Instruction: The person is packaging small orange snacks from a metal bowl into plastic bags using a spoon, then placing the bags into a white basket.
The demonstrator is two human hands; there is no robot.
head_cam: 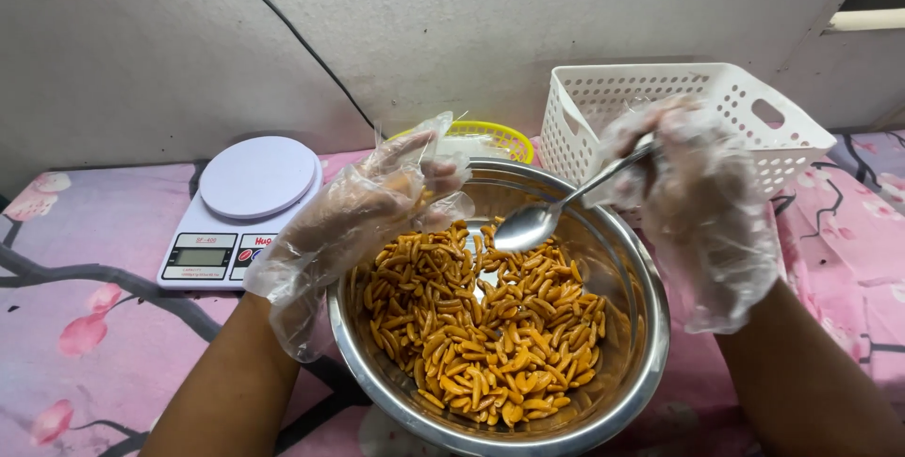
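1. A big shiny metal bowl [633, 374] sits on the worktop [113, 325], which has a pink cloth with flowers on it.
2. The bowl is full of little orange snack sticks [490, 325].
3. The left hand [368, 207] wears a loose see-through plastic glove. It hangs over the left rim of the bowl, and its fingers [436, 174] are pinched around a few of the snack sticks.
4. The right hand [693, 188] wears a glove too. Its fingers are closed on the handle of a metal spoon [533, 226].
5. The round end of the spoon is just above the snack sticks, near the back of the bowl.
6. A white kitchen scale [240, 207] stands to the left of the bowl.
7. A white plastic basket [754, 104] with holes stands behind the right hand.
8. A small yellow basket [500, 137] peeks out behind the bowl.
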